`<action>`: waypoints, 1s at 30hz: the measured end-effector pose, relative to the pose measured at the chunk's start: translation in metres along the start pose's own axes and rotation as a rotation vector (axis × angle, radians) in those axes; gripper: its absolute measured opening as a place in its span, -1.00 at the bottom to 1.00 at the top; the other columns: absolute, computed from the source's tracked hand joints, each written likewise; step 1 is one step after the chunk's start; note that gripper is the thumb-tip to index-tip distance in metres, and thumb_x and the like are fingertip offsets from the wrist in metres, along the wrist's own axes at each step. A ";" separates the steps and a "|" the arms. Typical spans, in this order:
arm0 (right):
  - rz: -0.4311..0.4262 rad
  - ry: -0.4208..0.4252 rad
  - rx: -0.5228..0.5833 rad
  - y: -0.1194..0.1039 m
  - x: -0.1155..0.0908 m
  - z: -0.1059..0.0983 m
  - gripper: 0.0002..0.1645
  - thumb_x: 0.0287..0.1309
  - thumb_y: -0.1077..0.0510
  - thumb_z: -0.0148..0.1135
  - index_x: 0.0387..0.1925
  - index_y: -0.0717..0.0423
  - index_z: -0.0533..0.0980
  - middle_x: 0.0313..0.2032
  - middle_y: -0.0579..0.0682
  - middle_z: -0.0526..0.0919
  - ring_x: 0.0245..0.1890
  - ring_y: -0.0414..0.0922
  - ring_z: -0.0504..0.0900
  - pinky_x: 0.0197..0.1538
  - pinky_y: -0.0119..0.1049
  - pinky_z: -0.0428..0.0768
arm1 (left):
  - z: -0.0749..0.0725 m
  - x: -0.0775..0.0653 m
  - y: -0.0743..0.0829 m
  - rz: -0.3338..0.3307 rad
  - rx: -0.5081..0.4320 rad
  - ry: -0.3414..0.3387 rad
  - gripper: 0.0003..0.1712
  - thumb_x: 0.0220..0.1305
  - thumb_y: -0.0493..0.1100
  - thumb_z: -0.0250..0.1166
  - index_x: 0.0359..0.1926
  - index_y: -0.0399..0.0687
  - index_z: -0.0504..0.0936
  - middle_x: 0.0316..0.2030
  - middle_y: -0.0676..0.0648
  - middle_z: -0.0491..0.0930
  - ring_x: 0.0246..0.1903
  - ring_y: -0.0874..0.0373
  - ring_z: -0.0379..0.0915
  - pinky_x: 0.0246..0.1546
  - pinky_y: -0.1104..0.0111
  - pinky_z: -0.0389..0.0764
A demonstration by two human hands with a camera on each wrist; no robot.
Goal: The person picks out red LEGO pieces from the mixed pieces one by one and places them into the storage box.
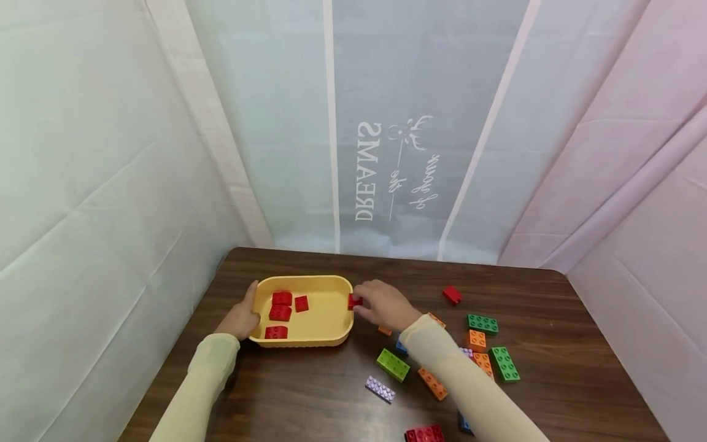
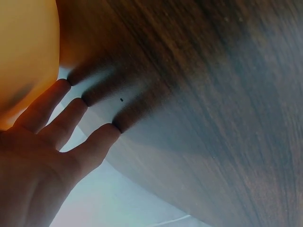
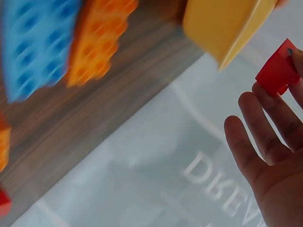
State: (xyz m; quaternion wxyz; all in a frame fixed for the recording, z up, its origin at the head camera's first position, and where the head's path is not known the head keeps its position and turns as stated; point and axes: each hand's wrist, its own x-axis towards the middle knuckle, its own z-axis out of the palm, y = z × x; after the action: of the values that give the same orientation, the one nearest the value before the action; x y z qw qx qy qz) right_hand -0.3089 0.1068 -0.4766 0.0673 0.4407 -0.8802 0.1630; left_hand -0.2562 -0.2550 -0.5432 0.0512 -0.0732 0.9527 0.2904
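Note:
A yellow tray [image 1: 320,314] stands on the dark wooden table, with several red bricks [image 1: 280,313] inside it. My left hand [image 1: 240,314] rests against the tray's left end. In the left wrist view its three visible fingers [image 2: 61,123] are spread and fairly straight, tips at the table beside the tray wall. At the tray's right rim, my right hand [image 1: 386,304] pinches a red brick [image 3: 278,71] between thumb and fingers; the other fingers stretch out loosely. That brick hangs just at the rim in the head view.
Right of the tray lie loose bricks: a lime green brick [image 1: 393,364], a lilac brick [image 1: 380,389], green bricks [image 1: 483,323], orange bricks [image 1: 432,383] and a blue brick [image 3: 40,47]. One red brick [image 1: 452,294] lies far right, another red brick [image 1: 424,434] near the front. Fabric [image 1: 386,73] hangs behind the table.

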 end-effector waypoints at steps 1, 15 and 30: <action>-0.020 -0.008 -0.004 -0.005 0.005 0.004 -0.87 0.19 -0.01 0.26 -0.27 -0.10 0.54 -0.29 -0.19 0.59 -0.23 -0.20 0.49 -0.15 -0.24 0.54 | 0.000 0.000 -0.001 -0.002 0.001 0.004 -0.05 0.19 -0.27 -0.02 0.55 -0.15 -0.25 0.14 -0.50 0.44 -0.17 -0.12 0.49 -0.02 -0.05 0.47; -0.130 -0.098 -0.028 -0.044 0.049 0.047 -0.85 0.18 -0.06 0.27 -0.34 -0.12 0.53 -0.42 -0.25 0.50 -0.44 -0.29 0.39 -0.29 -0.41 0.44 | 0.001 0.001 0.000 -0.007 -0.021 0.006 -0.05 0.20 -0.27 -0.01 0.56 -0.13 -0.25 0.18 -0.48 0.43 -0.19 -0.07 0.48 -0.07 -0.02 0.48; -0.101 -0.306 -0.090 -0.051 0.068 0.080 -0.73 0.07 0.01 0.37 -0.55 -0.10 0.43 -0.64 -0.24 0.37 -0.56 -0.25 0.31 -0.39 -0.40 0.35 | 0.005 0.004 -0.001 -0.038 -0.030 0.006 -0.03 0.19 -0.25 -0.02 0.57 -0.04 -0.26 0.21 -0.45 0.43 -0.16 -0.08 0.48 -0.02 -0.02 0.47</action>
State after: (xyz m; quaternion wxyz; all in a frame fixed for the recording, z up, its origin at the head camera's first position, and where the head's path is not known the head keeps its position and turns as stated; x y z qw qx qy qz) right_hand -0.3069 -0.0007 -0.5222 -0.0400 0.5006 -0.8632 0.0510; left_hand -0.2599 -0.2536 -0.5485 0.0526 -0.0928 0.9469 0.3034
